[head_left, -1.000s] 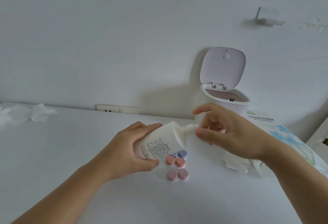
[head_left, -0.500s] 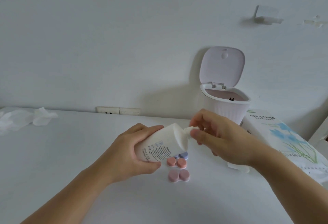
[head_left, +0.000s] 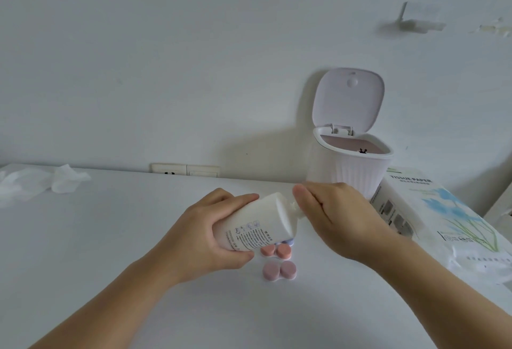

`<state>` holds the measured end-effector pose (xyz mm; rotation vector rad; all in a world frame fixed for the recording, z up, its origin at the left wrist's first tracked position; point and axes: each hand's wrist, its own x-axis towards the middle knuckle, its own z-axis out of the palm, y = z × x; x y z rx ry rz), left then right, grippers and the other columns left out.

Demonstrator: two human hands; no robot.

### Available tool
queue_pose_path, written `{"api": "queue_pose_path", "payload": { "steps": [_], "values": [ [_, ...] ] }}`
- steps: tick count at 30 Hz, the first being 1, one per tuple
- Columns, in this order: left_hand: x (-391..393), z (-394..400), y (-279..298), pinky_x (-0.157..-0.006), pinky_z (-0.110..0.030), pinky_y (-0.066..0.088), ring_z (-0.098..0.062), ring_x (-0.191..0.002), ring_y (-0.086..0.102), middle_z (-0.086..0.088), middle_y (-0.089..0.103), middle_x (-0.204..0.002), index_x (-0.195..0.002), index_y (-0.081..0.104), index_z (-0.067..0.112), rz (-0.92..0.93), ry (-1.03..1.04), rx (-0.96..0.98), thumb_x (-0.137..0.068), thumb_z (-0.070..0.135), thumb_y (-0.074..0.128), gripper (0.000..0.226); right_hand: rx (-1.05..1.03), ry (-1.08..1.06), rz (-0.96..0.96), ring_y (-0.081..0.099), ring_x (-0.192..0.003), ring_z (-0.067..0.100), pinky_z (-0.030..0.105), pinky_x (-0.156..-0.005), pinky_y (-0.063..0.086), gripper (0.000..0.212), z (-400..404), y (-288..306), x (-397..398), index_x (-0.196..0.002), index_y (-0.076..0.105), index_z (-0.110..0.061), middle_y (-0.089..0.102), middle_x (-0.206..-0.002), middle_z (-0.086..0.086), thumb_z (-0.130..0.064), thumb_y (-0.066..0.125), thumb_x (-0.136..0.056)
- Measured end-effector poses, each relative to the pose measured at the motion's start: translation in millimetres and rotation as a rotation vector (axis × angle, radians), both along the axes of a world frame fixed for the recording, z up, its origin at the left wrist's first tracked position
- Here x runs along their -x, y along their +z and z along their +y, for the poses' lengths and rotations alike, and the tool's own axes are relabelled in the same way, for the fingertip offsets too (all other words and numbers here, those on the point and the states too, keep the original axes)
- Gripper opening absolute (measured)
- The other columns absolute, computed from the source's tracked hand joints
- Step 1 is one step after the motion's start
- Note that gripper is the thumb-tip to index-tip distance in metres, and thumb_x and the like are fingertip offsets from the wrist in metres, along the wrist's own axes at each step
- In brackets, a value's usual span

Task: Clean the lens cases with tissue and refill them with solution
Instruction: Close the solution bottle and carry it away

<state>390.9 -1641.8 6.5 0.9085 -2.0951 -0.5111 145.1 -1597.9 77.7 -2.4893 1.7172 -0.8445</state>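
The left hand (head_left: pixel 205 233) still gripped the tilted solution bottle (head_left: pixel 259 222) above the lens cases (head_left: pixel 278 261) on the table (head_left: pixel 97 238). The right hand (head_left: pixel 336 218), previously pinching the nozzle, now covered it; its grip could not be determined.

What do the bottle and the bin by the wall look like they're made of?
Bottle: likely matte white plastic, opaque with printed text, gripped by the left hand. Bin: probably moulded plastic, with ribbed white walls and a smooth, raised hinged lid.
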Motion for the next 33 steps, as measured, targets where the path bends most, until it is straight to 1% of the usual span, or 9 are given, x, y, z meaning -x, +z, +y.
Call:
{"api": "queue_pose_path", "payload": {
  "steps": [2, 5, 9, 12, 18, 22, 28, 30, 33],
  "values": [
    [1.2, -0.2, 0.3, -0.081, -0.007, 0.045, -0.005, -0.108, 0.06, 0.018, 0.054, -0.112, -0.132, 0.052, 0.057, 0.0, -0.007, -0.009, -0.061, 0.044, 0.085, 0.079, 0.016, -0.072, 0.014, 0.029, -0.051, 0.018, 0.029, -0.049, 0.024, 0.05, -4.3, -3.4, -0.5, -0.062, 0.034, -0.024, 0.04, -0.052, -0.004, -0.057, 0.023, -0.097],
    [1.0, -0.7, 1.4, -0.082, -0.007, 0.045, -0.004, -0.11, 0.06, 0.018, 0.056, -0.111, -0.131, 0.053, 0.058, 0.015, -0.017, -0.025, -0.061, 0.045, 0.085, 0.078, 0.027, -0.004, -0.069, 0.037, -0.054, 0.017, 0.036, -0.054, 0.036, 0.059, -5.1, -2.1, 7.3, -0.065, 0.039, -0.018, 0.045, -0.058, 0.002, -0.067, 0.024, -0.094],
    [2.7, 1.2, 1.0, -0.083, -0.007, 0.045, -0.005, -0.112, 0.059, 0.017, 0.056, -0.113, -0.132, 0.053, 0.056, 0.039, -0.041, -0.034, -0.062, 0.045, 0.086, 0.078, 0.041, 0.118, -0.152, 0.04, -0.055, 0.015, 0.034, -0.052, 0.036, 0.051, -2.6, -6.1, 11.1, -0.065, 0.044, -0.018, 0.047, -0.062, 0.003, -0.059, 0.037, -0.094],
    [6.3, 4.0, -0.4, -0.085, -0.006, 0.043, -0.006, -0.114, 0.059, 0.018, 0.054, -0.115, -0.135, 0.054, 0.051, 0.077, -0.051, -0.019, -0.063, 0.047, 0.087, 0.08, 0.124, 0.038, -0.257, 0.029, -0.05, 0.011, 0.031, -0.047, 0.026, 0.05, -3.1, -13.8, -1.5, -0.062, 0.035, -0.011, 0.038, -0.057, 0.008, -0.053, 0.037, -0.09],
    [11.4, 11.7, 5.3, -0.09, -0.012, 0.045, -0.007, -0.115, 0.057, 0.023, 0.053, -0.117, -0.137, 0.051, 0.047, 0.062, 0.001, 0.089, -0.066, 0.061, 0.078, 0.077, 0.133, -0.028, -0.363, 0.023, -0.049, 0.009, 0.027, -0.047, 0.019, 0.047, -2.2, -15.3, -8.8, -0.061, 0.028, -0.015, 0.024, -0.05, -0.005, -0.051, 0.039, -0.091],
    [15.5, 15.1, 5.5, -0.09, -0.011, 0.042, -0.002, -0.106, 0.055, 0.04, 0.054, -0.116, -0.137, 0.055, 0.039, 0.023, 0.054, 0.214, -0.068, 0.058, 0.074, 0.074, 0.125, -0.11, -0.505, 0.02, -0.046, 0.011, 0.023, -0.044, 0.015, 0.038, -1.8, -19.8, -17.6, -0.055, 0.023, -0.016, 0.02, -0.045, -0.005, -0.033, 0.04, -0.085],
    [16.6, 6.2, 3.3, -0.08, -0.04, 0.054, -0.024, -0.093, 0.062, 0.0, 0.07, -0.118, -0.133, 0.062, 0.011, -0.084, 0.188, 0.641, -0.076, 0.037, 0.077, 0.064, 0.033, -0.164, -0.708, 0.018, -0.051, 0.012, 0.029, -0.046, 0.015, 0.034, -2.0, -25.9, -24.9, -0.059, 0.021, -0.009, 0.019, -0.049, -0.002, -0.028, 0.042, -0.079],
    [17.9, 6.6, 4.7, -0.084, -0.039, 0.054, -0.021, -0.099, 0.061, 0.007, 0.068, -0.121, -0.135, 0.061, 0.014, -0.074, 0.168, 0.568, -0.075, 0.042, 0.075, 0.067, -0.009, -0.157, -0.735, 0.02, -0.049, 0.011, 0.023, -0.043, 0.018, 0.046, 0.5, -23.0, -22.8, -0.059, 0.023, -0.011, 0.022, -0.051, -0.003, -0.041, 0.046, -0.085],
    [22.5, 15.8, 10.8, -0.088, -0.021, 0.05, -0.004, -0.108, 0.059, 0.031, 0.061, -0.121, -0.135, 0.056, 0.04, 0.054, 0.102, 0.233, -0.069, 0.051, 0.078, 0.071, -0.045, -0.068, -0.809, 0.035, -0.049, 0.011, 0.019, -0.046, 0.029, 0.062, 8.2, -18.7, -14.7, -0.061, 0.036, -0.014, 0.035, -0.054, -0.004, -0.07, 0.046, -0.086]
  ]
}}
